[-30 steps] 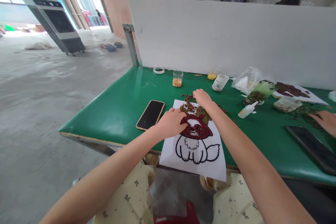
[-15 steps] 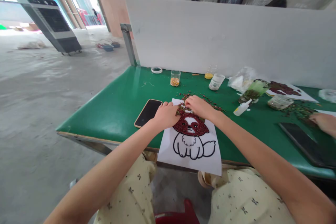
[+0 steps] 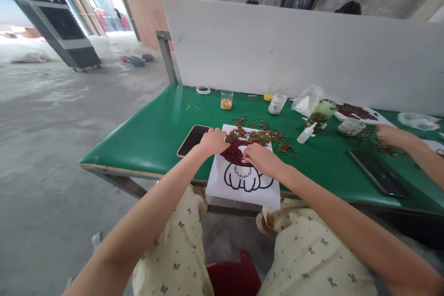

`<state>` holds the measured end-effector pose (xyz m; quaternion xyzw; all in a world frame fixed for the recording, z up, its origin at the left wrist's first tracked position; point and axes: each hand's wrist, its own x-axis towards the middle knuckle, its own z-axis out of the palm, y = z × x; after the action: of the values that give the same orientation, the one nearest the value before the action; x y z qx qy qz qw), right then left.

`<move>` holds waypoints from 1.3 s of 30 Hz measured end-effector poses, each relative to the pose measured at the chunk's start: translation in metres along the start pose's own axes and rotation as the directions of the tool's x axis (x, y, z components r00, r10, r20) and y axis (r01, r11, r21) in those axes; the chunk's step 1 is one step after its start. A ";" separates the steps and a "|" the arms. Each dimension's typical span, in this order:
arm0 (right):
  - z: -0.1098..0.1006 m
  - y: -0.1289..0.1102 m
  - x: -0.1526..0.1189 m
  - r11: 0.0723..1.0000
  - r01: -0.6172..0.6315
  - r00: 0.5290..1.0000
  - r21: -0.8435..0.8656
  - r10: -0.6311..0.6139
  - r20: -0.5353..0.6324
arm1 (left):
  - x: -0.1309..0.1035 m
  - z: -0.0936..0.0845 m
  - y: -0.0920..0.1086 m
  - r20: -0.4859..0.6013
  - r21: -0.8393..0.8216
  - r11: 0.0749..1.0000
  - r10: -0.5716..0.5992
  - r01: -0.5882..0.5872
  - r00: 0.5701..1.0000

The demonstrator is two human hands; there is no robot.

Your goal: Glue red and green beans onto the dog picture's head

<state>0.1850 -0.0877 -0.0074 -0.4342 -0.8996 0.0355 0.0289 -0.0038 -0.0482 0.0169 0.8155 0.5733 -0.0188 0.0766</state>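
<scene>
A white paper (image 3: 220,187) with a black-outlined animal drawing lies over the table's front edge. Dark red grains cover the animal's head; its body is bare white. My left hand (image 3: 213,141) rests on the paper's upper left edge, fingers spread out. With fingertips pinched together, my right hand (image 3: 260,157) touches the right side of the drawn face and hides part of it; anything in the pinch is hidden. Loose red and green grains (image 3: 260,137) lie on the paper's top and the table behind. A phone (image 3: 193,140) sits beside my left hand.
On the green table (image 3: 138,134) stand a cup of yellow grains (image 3: 226,101), a white cup (image 3: 277,104), a glue bottle (image 3: 307,134) and a greenish jar (image 3: 321,113). Another person's hand (image 3: 393,136) is at the right, near a dark phone (image 3: 378,172). A white panel (image 3: 294,51) borders the back.
My right hand has moved from the top of the drawing down to its face, uncovering the grains above. The other person's hand has moved to the left. The view has shifted slightly.
</scene>
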 end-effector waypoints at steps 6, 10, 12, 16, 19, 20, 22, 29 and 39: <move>0.005 0.003 0.003 1.000 0.011 1.000 0.025 -0.010 -0.017 | 0.002 0.001 -0.002 0.036 -0.025 0.999 -0.041 0.042 0.999; 0.004 0.005 0.005 0.998 0.004 1.000 0.057 -0.003 -0.017 | 0.004 0.002 -0.004 0.046 -0.018 0.999 -0.027 0.027 0.999; 0.002 0.005 0.006 0.998 0.001 1.000 0.062 0.000 -0.029 | 0.005 0.003 -0.005 0.042 -0.017 1.000 -0.012 0.013 0.999; 0.000 0.003 0.006 0.997 0.005 0.998 0.072 0.000 -0.062 | 0.008 0.005 -0.006 0.038 -0.014 1.000 -0.001 0.001 0.999; 0.002 0.000 0.007 0.995 -0.023 0.999 0.095 0.026 -0.029 | 0.008 0.005 -0.006 0.041 -0.017 1.000 0.001 0.000 0.999; 0.002 0.000 0.007 0.994 -0.033 0.999 0.100 0.034 -0.014 | 0.008 0.005 -0.006 0.044 -0.019 1.000 0.001 0.000 0.999; 0.004 -0.001 0.008 0.994 -0.046 0.999 0.101 0.045 0.012 | 0.007 0.004 -0.005 0.050 -0.021 1.000 0.000 0.002 0.999; 0.006 0.000 0.008 0.995 -0.026 0.999 0.097 0.022 0.038 | 0.008 0.004 -0.004 0.059 -0.001 1.000 0.003 -0.002 0.998; 0.007 0.000 0.008 0.998 -0.023 0.999 0.056 0.021 0.037 | 0.007 0.006 -0.004 0.067 -0.004 1.000 0.020 -0.019 0.998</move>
<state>0.1797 -0.0814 -0.0141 -0.4423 -0.8939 0.0691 0.0245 -0.0046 -0.0410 0.0102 0.8199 0.5624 -0.0446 0.0972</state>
